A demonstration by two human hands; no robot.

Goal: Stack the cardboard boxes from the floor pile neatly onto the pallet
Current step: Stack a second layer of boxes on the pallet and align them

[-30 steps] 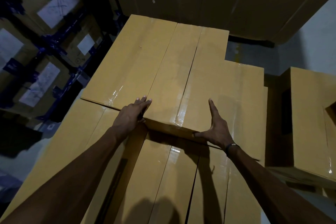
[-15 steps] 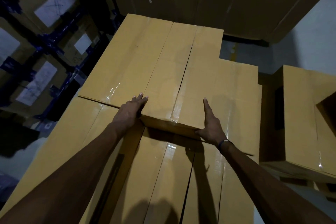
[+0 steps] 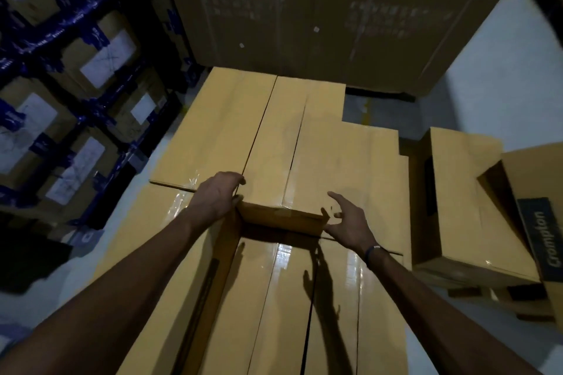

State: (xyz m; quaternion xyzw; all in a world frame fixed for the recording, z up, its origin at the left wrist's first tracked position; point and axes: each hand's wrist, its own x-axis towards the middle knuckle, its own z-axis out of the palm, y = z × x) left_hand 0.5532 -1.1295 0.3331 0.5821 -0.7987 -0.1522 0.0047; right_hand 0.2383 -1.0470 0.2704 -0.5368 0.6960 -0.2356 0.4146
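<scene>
In this dim warehouse aisle I am watching my left hand (image 3: 217, 196) pressing the narrow top box's (image 3: 275, 161) near corner while my right hand (image 3: 347, 222), spread and empty, is hovering beside it, risking a skewed, overhanging row.

I am looking into a warehouse: labelled brown cartons bound with blue tape (image 3: 76, 76) fill the left, tall brown cardboard crates (image 3: 320, 15) stand ahead, plain tan cardboard boxes (image 3: 274, 137) lie stacked.
</scene>
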